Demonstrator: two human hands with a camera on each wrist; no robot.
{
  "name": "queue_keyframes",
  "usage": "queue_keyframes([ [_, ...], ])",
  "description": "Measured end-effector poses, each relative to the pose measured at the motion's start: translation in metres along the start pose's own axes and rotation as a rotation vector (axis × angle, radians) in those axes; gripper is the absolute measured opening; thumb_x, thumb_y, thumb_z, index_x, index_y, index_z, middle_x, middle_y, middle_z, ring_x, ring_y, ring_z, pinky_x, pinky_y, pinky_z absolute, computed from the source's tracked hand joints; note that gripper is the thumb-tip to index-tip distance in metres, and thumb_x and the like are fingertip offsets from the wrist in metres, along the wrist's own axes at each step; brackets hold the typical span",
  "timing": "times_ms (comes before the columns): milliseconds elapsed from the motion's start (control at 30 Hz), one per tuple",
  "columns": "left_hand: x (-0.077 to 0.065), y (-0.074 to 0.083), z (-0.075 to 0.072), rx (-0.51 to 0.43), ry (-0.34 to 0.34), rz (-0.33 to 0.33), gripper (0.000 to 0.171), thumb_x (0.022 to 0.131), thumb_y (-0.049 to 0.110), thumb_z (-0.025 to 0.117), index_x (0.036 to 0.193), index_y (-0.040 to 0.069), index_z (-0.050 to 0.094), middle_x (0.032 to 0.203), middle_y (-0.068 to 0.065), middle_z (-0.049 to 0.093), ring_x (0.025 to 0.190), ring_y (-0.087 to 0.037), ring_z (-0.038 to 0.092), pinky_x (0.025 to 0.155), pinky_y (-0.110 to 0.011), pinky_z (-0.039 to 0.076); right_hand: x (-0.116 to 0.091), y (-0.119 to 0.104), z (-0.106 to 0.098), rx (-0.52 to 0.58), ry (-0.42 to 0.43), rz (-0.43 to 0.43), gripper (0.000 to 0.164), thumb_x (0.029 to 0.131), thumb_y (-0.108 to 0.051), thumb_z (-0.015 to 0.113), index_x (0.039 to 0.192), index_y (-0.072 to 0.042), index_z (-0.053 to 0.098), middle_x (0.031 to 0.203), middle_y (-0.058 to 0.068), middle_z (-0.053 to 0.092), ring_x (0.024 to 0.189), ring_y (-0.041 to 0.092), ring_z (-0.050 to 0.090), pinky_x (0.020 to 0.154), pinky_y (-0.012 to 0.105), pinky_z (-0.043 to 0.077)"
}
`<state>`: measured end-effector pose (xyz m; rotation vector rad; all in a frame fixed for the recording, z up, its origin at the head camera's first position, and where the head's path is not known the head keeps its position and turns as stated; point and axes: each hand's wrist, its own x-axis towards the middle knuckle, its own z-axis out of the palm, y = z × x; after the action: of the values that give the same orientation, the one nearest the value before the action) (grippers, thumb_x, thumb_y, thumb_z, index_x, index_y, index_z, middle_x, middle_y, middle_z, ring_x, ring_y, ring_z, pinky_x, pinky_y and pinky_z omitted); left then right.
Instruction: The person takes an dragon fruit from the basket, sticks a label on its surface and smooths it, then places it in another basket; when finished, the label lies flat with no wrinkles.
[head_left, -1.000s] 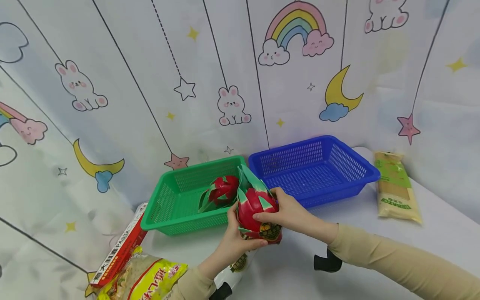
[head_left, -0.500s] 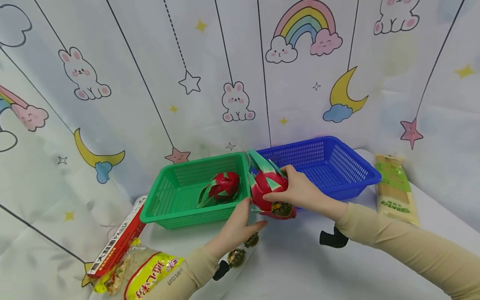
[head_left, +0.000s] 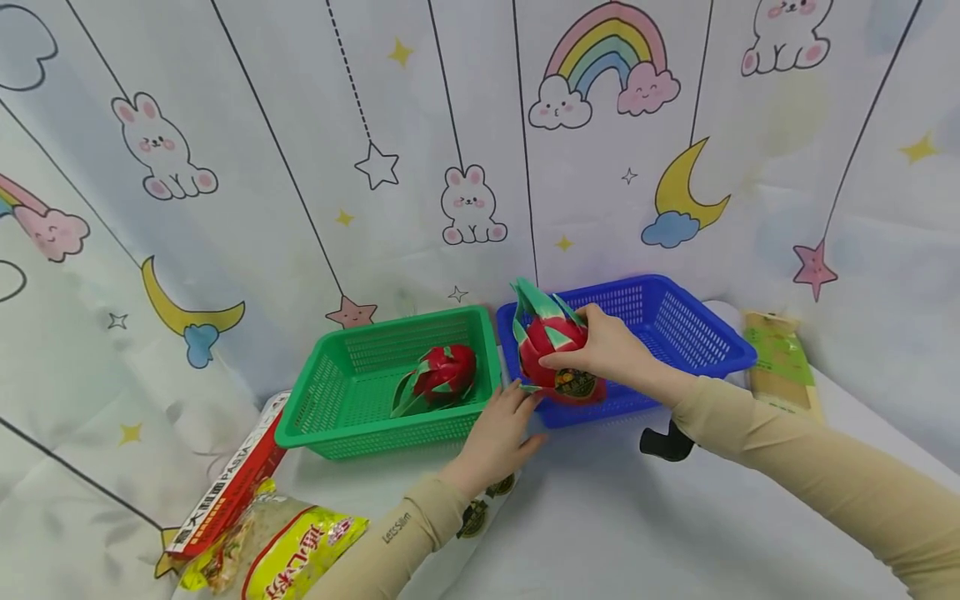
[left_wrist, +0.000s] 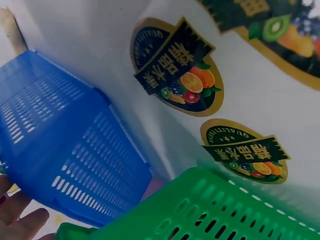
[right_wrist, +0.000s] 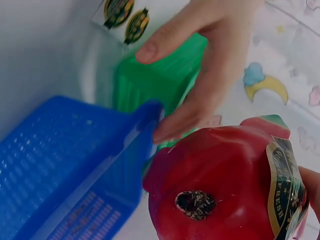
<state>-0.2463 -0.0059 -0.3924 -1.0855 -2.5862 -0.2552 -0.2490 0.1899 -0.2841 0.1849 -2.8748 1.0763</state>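
Note:
My right hand grips a red dragon fruit with green leaf tips and a black-gold sticker. It holds the fruit over the near left part of the blue basket. In the right wrist view the fruit's dark blossom end faces the camera. My left hand is at the corner between the two baskets, its fingers extended and holding nothing, fingertips close to the blue rim. Another dragon fruit lies on its side in the green basket.
A sheet of fruit stickers lies on the white table, partly under my left arm. At left are a red pasta box and a yellow food bag. A green-and-tan packet lies beyond the blue basket, at right.
My right hand has carried the dragon fruit up and right to over the blue basket. The left hand has let go of the fruit and moved toward the baskets' corner.

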Motion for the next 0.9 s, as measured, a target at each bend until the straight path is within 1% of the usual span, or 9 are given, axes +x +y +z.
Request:
queue_keyframes([
  [67,0.002,-0.001,0.002,0.012,0.024,0.010,0.048,0.088,0.034,0.062,0.126,0.007,0.053,0.122,-0.007,0.056,0.129,-0.028,0.041,0.106,-0.047,0.033,0.004,0.001,-0.002,-0.015,0.005,0.014,0.089,0.072,-0.053,0.071,0.130,0.003,0.035,0.117,0.024,0.056,0.101,0.037,0.060,0.076,0.046,0.054],
  [167,0.003,-0.003,0.004,0.027,0.072,0.027,0.040,0.089,0.030,0.061,0.122,0.007,0.057,0.122,-0.007,0.058,0.125,-0.026,0.047,0.104,-0.042,0.037,0.010,0.001,-0.004,-0.027,0.002,0.036,0.090,0.072,-0.053,0.070,0.131,0.004,0.034,0.119,0.025,0.054,0.103,0.038,0.058,0.078,0.048,0.053],
  [333,0.007,-0.005,0.007,0.044,0.138,0.037,0.027,0.091,0.024,0.059,0.114,0.011,0.063,0.116,-0.004,0.063,0.118,-0.021,0.053,0.097,-0.030,0.045,0.021,0.004,-0.006,-0.049,0.000,0.070,0.090,0.073,-0.053,0.070,0.132,0.005,0.034,0.119,0.025,0.053,0.103,0.039,0.057,0.079,0.048,0.053],
  [467,0.009,-0.007,0.011,0.040,0.174,0.040,0.021,0.091,0.020,0.059,0.109,0.013,0.066,0.110,-0.001,0.065,0.113,-0.019,0.056,0.094,-0.026,0.047,0.032,0.007,-0.004,-0.075,-0.009,0.088,0.091,0.072,-0.053,0.070,0.131,0.006,0.034,0.118,0.026,0.054,0.102,0.039,0.058,0.079,0.047,0.053],
  [567,0.009,-0.007,0.013,0.033,0.176,0.031,0.020,0.090,0.020,0.060,0.108,0.015,0.067,0.109,0.000,0.066,0.112,-0.018,0.056,0.094,-0.025,0.046,0.042,0.010,-0.002,-0.101,-0.022,0.102,0.091,0.072,-0.053,0.070,0.130,0.006,0.034,0.117,0.027,0.054,0.101,0.040,0.058,0.080,0.049,0.052],
  [667,0.009,-0.008,0.014,0.025,0.164,0.022,0.020,0.091,0.020,0.059,0.109,0.015,0.067,0.109,0.000,0.066,0.113,-0.019,0.056,0.094,-0.025,0.046,0.051,0.012,0.001,-0.125,-0.038,0.112,0.089,0.072,-0.053,0.070,0.128,0.007,0.035,0.116,0.027,0.054,0.101,0.040,0.057,0.080,0.049,0.052],
  [900,0.012,-0.011,0.014,0.021,0.151,0.014,0.021,0.092,0.021,0.057,0.110,0.015,0.066,0.110,0.000,0.065,0.115,-0.020,0.056,0.096,-0.026,0.045,0.068,0.017,0.009,-0.163,-0.090,0.126,0.082,0.070,-0.052,0.071,0.120,0.007,0.041,0.110,0.025,0.056,0.095,0.036,0.059,0.077,0.044,0.053],
])
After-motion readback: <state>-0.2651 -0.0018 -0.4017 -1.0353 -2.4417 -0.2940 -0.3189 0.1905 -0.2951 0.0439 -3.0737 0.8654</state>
